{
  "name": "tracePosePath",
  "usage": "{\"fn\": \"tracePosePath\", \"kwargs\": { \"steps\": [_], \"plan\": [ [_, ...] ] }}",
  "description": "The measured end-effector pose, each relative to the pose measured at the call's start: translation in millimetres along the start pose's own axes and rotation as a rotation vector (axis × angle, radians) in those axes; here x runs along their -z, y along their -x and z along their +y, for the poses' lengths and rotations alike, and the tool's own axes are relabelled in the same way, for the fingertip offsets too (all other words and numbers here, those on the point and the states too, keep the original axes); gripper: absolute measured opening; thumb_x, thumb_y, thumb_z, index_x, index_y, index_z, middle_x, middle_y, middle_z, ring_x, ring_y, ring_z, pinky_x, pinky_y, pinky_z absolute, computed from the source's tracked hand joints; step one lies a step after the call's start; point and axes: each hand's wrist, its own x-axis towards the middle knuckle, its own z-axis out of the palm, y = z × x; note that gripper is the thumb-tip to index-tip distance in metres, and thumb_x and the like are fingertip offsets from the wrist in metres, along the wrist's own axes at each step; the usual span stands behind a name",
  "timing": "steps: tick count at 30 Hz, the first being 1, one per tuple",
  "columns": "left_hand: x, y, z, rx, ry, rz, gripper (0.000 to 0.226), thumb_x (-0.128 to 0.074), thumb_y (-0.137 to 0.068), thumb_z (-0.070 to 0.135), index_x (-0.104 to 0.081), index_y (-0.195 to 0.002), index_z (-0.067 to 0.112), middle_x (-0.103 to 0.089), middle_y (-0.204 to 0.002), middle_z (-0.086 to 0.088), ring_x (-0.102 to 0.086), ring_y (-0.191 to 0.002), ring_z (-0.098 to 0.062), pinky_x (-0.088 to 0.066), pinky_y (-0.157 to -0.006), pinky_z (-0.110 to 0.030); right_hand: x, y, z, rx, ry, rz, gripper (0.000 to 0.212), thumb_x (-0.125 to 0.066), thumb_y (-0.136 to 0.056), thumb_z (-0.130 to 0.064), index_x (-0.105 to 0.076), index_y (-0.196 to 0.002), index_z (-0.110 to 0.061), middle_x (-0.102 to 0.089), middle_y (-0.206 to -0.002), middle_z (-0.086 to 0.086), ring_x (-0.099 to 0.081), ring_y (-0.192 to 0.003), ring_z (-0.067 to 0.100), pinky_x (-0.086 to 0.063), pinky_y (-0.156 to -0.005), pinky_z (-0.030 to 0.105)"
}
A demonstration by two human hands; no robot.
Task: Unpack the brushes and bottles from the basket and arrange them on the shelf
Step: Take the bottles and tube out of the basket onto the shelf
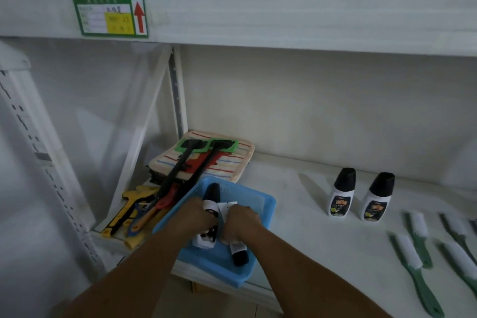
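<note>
Both hands are down in the blue basket (260, 200), left hand (196, 217) and right hand (241, 222) each closed on 1 bottle; lifting both together risks fumbling either.

The white shelf (296, 188) carries a blue basket (258, 201) at its front edge, directly under the left hand (196, 217) and right hand (242, 222). Beyond and left of the hands lie a striped cloth pad (232, 160) and a heap of long-handled scrapers (144, 209). Well to the right of the right hand stand two black-capped white bottles (342, 193), upright, side by side. Nearer the front edge, right of them, lie several green-handled brushes (413, 248).
</note>
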Motion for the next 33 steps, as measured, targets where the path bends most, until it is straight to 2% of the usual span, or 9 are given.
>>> {"fn": "tracePosePath", "kwargs": {
  "steps": [3,7,10,13,16,18,23,30,33],
  "plan": [
    [13,2,11,-0.088,0.046,0.115,0.046,-0.072,-0.069,0.027,-0.061,-0.111,0.01,-0.069,-0.097,-0.01,-0.067,-0.087,-0.026,-0.058,-0.081,-0.042,18,8,3,0.007,-0.245,0.119,0.052,-0.077,-0.073,-0.03,-0.057,-0.115,-0.008,-0.064,-0.117,0.011,-0.061,-0.109,0.027,-0.049,-0.079,0.029],
    [26,33,60,-0.343,0.245,0.311,0.034,-0.073,-0.075,0.018,-0.059,-0.104,0.028,-0.069,-0.097,0.0,-0.065,-0.089,-0.02,-0.053,-0.084,-0.037,62,45,30,0.059,-0.628,0.431,0.052,-0.079,-0.069,-0.024,-0.045,-0.107,-0.013,-0.059,-0.103,0.004,-0.058,-0.094,0.023,-0.048,-0.07,0.03],
    [19,58,107,-0.524,0.427,0.247,0.036,-0.077,-0.075,0.007,-0.063,-0.103,0.024,-0.072,-0.098,0.0,-0.068,-0.09,-0.018,-0.053,-0.082,-0.035,90,84,81,0.065,-0.72,0.679,0.05,-0.081,-0.069,-0.02,-0.041,-0.1,-0.018,-0.052,-0.09,-0.004,-0.052,-0.081,0.017,-0.045,-0.065,0.029],
    [-21,67,141,-0.576,0.457,0.086,0.042,-0.081,-0.066,0.01,-0.065,-0.104,0.018,-0.075,-0.099,-0.003,-0.07,-0.092,-0.019,-0.055,-0.086,-0.04,90,105,145,-0.07,-0.704,0.841,0.048,-0.08,-0.069,-0.017,-0.043,-0.099,-0.015,-0.057,-0.085,-0.002,-0.056,-0.08,0.022,-0.044,-0.066,0.03],
    [-86,69,153,-0.568,0.372,-0.038,0.054,-0.08,-0.054,0.023,-0.066,-0.106,0.019,-0.075,-0.101,-0.001,-0.07,-0.094,-0.019,-0.055,-0.09,-0.046,67,113,198,-0.235,-0.628,0.825,0.043,-0.073,-0.075,-0.016,-0.041,-0.103,-0.014,-0.051,-0.07,-0.007,-0.056,-0.068,0.023,-0.045,-0.062,0.032],
    [-126,69,149,-0.538,0.323,-0.106,0.056,-0.079,-0.052,0.025,-0.065,-0.106,0.022,-0.074,-0.103,0.002,-0.07,-0.096,-0.016,-0.055,-0.09,-0.045,49,114,222,-0.276,-0.606,0.803,0.049,-0.076,-0.075,-0.015,-0.041,-0.11,-0.014,-0.05,-0.072,-0.007,-0.05,-0.062,0.017,-0.044,-0.06,0.032],
    [-176,69,133,-0.472,0.224,-0.17,0.042,-0.08,-0.066,0.007,-0.061,-0.1,0.023,-0.071,-0.096,0.004,-0.068,-0.092,-0.016,-0.051,-0.076,-0.029,22,107,253,-0.326,-0.643,0.782,0.043,-0.075,-0.075,-0.017,-0.042,-0.101,-0.021,-0.062,-0.09,0.001,-0.059,-0.078,0.022,-0.053,-0.068,0.039],
    [-176,67,131,-0.456,0.155,-0.19,0.05,-0.08,-0.055,0.016,-0.062,-0.101,0.026,-0.073,-0.097,0.003,-0.069,-0.091,-0.015,-0.055,-0.086,-0.04,13,104,267,-0.273,-0.614,0.707,0.036,-0.064,-0.08,-0.02,-0.045,-0.111,-0.021,-0.066,-0.103,0.006,-0.063,-0.093,0.027,-0.054,-0.077,0.044],
    [-168,83,138,-0.402,0.149,-0.161,0.068,-0.081,-0.05,0.018,-0.058,-0.114,0.022,-0.07,-0.107,0.002,-0.066,-0.101,-0.021,-0.053,-0.09,-0.042,14,115,281,-0.225,-0.519,0.595,0.058,-0.068,-0.082,-0.021,-0.038,-0.131,-0.017,-0.058,-0.125,0.008,-0.057,-0.113,0.028,-0.049,-0.091,0.039]
  ]
}}
